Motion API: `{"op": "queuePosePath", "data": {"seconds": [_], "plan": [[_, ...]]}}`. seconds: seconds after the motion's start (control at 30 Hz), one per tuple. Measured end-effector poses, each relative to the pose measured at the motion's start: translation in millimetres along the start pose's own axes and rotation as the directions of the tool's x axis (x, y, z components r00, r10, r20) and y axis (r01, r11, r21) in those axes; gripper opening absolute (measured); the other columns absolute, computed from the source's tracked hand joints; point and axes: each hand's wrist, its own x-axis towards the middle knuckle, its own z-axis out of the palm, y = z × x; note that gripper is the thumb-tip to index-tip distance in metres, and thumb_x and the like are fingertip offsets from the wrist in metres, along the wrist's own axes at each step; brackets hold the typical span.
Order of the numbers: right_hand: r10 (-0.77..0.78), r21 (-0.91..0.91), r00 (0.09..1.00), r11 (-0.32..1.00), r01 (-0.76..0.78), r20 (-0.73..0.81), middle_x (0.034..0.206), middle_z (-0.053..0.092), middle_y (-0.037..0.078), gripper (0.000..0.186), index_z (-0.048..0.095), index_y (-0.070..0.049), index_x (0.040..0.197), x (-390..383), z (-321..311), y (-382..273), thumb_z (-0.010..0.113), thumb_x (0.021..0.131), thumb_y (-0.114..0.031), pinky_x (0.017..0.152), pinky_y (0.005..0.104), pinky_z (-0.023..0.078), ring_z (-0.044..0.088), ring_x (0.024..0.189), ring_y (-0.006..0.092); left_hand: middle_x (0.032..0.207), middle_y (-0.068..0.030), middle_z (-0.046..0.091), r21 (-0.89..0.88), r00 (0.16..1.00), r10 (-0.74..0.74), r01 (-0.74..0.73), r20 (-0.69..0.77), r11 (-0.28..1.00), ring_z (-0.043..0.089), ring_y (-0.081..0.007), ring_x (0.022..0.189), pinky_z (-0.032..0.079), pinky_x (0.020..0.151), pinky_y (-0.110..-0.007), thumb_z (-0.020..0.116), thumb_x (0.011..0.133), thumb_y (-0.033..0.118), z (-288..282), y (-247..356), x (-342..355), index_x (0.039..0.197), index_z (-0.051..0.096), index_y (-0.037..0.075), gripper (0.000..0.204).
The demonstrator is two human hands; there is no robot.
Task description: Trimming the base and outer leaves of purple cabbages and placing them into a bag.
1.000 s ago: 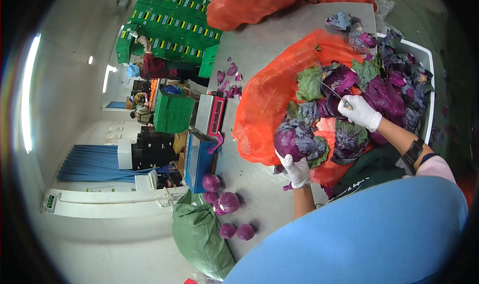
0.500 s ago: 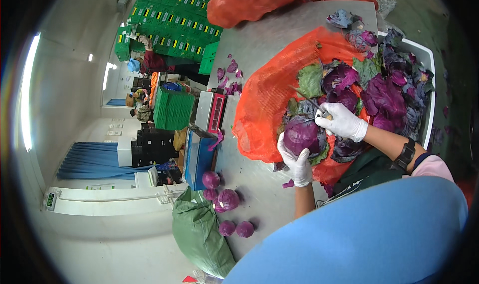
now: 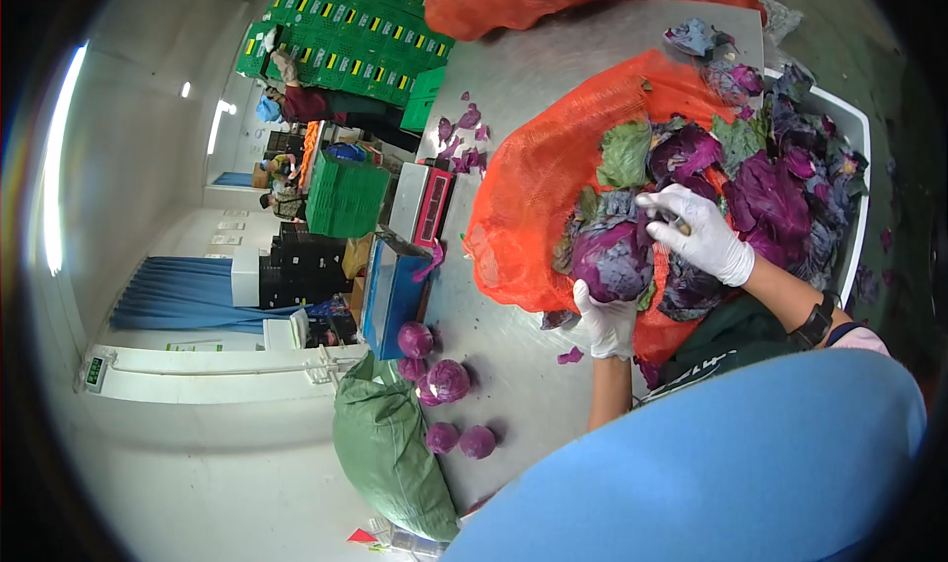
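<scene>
Since half a second ago, both hands have barely shifted; the red cabbage stays between them. Spread across the steel table (image 3: 513,78), the orange mesh sack (image 3: 553,182) lies under a heap of purple leaves (image 3: 790,197) at three o'clock. At the picture's centre sits the red cabbage (image 3: 612,258), cupped from six o'clock by the gloved left hand (image 3: 605,320). From two o'clock the gloved right hand (image 3: 703,234) closes around a knife (image 3: 660,210) against it.
</scene>
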Motion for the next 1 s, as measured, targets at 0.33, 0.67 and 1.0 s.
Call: {"op": "queuePosePath", "data": {"seconds": [0.33,0.67,1.0], "plan": [[-0.037,-0.134,0.887,0.985,0.11,0.459,0.096,0.06,0.011,0.025,0.066,-0.005,0.102,12,-16,-14,0.075,0.083,-0.019,0.072,0.0397,0.053,0.066,0.083,0.0316,0.135,-0.0085,0.055,0.309,0.991,0.098,-0.122,0.092,0.943,0.056,-0.0225,0.122,0.045,0.107,-0.042,0.064,0.093,0.033,-11,1,8,0.143,0.043,0.007,0.06],[0.01,-0.084,0.869,0.996,0.037,0.495,0.099,0.059,0.01,0.028,0.066,-0.005,0.105,14,-16,-18,0.074,0.083,-0.021,0.076,0.0382,0.054,0.066,0.087,0.0288,0.132,-0.0072,0.056,0.348,0.982,0.138,-0.175,0.131,0.921,0.055,-0.0191,0.12,0.044,0.105,-0.036,0.067,0.092,0.021,-7,8,15,0.142,0.042,0.006,0.058],[-0.102,0.022,0.949,0.995,0.1,0.299,0.092,0.058,0.007,0.027,0.066,-0.006,0.099,11,-9,-13,0.079,0.076,-0.011,0.069,0.0349,0.052,0.064,0.078,0.0252,0.13,-0.0078,0.055,0.357,0.979,0.172,-0.201,0.112,0.912,0.056,-0.0191,0.116,0.046,0.104,-0.037,0.069,0.09,0.02,4,14,13,0.14,0.043,0.006,0.058]]}}
